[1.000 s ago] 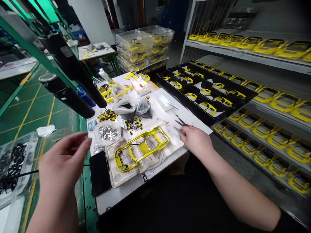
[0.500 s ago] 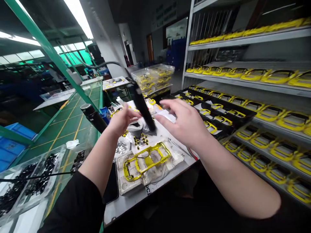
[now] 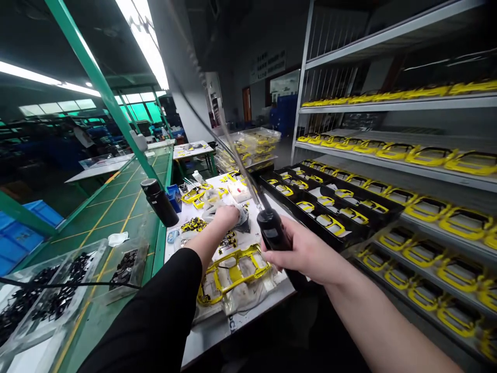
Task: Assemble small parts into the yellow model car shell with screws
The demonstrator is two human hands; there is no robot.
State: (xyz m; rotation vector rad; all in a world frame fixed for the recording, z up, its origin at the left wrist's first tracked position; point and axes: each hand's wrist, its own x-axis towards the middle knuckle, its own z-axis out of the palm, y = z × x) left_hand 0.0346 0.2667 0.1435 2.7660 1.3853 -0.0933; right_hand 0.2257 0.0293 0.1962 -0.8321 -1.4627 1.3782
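A: Grip state, left to right?

B: Far left, a clear tray (image 3: 50,303) of black parts is seen. A hanging black cylinder (image 3: 159,202) is placed just beside the desk (image 3: 205,344). Left grip (image 3: 227,217): fingers are curled down onto a plastic bag (image 3: 243,218). Whether it is clamped or only rested cannot be told.

A: Right?

B: Right grip (image 3: 298,249) is closed around an electric screwdriver (image 3: 274,230). The body is wrapped by the fingers and held tilted, with a cable led up from it.

A: Tool position?

B: It is held over the right end of a yellow car body shell (image 3: 235,272), which is laid in a foam tray (image 3: 209,316) on the desk. Contact cannot be told.

A: Further right?

B: Black trays (image 3: 297,207) of yellow shells are set against the desk, and more shells are racked on a metal shelf (image 3: 388,103).
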